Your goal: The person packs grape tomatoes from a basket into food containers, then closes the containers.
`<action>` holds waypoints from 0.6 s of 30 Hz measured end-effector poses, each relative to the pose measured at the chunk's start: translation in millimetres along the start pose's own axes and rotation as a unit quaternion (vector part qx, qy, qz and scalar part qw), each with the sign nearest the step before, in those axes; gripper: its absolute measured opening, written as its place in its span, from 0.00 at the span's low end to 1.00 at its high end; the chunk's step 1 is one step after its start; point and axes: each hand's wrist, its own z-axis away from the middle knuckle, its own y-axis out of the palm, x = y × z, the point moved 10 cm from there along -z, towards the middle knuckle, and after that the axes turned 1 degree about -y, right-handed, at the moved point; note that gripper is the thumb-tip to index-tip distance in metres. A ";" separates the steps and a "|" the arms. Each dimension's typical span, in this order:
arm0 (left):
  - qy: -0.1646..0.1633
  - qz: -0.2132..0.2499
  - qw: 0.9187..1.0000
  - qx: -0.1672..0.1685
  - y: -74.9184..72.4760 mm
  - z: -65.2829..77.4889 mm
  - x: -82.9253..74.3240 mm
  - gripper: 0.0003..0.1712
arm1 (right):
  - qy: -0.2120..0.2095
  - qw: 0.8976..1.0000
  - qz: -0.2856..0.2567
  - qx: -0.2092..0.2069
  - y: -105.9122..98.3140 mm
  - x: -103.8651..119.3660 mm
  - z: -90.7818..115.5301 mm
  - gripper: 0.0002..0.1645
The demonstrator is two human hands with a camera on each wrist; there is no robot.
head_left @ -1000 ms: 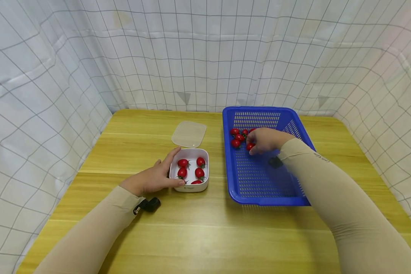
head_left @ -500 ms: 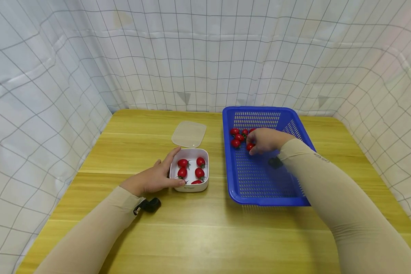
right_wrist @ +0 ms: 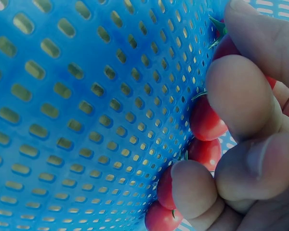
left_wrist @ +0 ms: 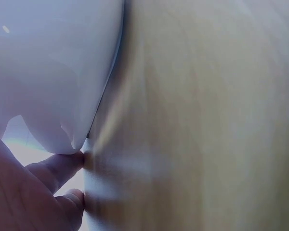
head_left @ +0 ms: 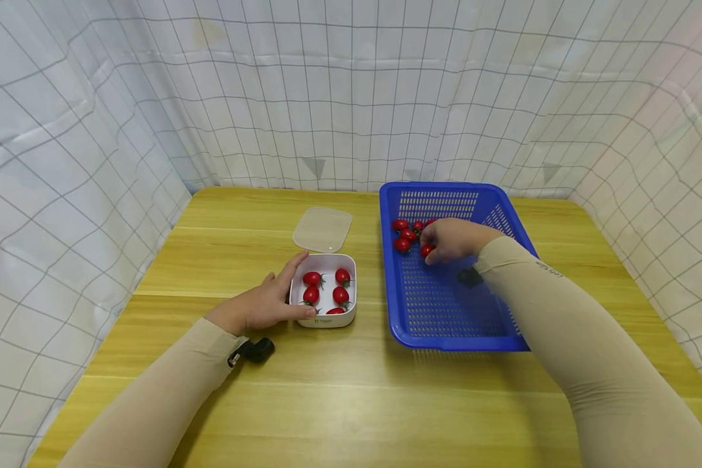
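Observation:
My left hand (head_left: 264, 304) grips a small white square box (head_left: 340, 320) at its left side, thumb over the near rim and fingers along the left side. Several red cherry tomatoes (head_left: 341, 295) with green stems lie in the box. Inside the blue basket (head_left: 439, 325), my right hand (head_left: 453, 238) pinches a cherry tomato (head_left: 426, 250) between thumb and fingers. The right wrist view shows that tomato (right_wrist: 225, 47) partly hidden by the fingers. More cherry tomatoes (head_left: 402, 245) lie to the left of this hand, in the back left of the basket.
Behind the white box, a translucent lid (head_left: 323, 229) lies flat on the wooden table (head_left: 339, 403). Grid-patterned white curtain (head_left: 351, 97) encloses the back and sides of the table. The basket's raised blue rim (head_left: 389, 286) stands between the two hands.

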 end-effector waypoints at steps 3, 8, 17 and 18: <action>0.004 0.005 1.000 -0.002 -0.3 0.0 -0.8 0.67 | -0.002 1.000 0.004 -0.002 -0.3 0.2 -0.1 0.07; 0.013 0.009 1.000 -0.003 -0.4 -0.1 -2.1 0.68 | 0.000 1.000 0.002 0.000 0.6 0.4 -0.3 0.07; 0.018 0.009 1.000 -0.002 -0.4 -0.7 -2.3 0.67 | -0.003 1.000 0.000 0.000 0.1 1.9 1.0 0.07; 0.018 0.010 1.000 -0.001 -0.3 -0.9 -2.2 0.68 | -0.003 1.000 0.000 0.000 0.1 1.9 1.0 0.07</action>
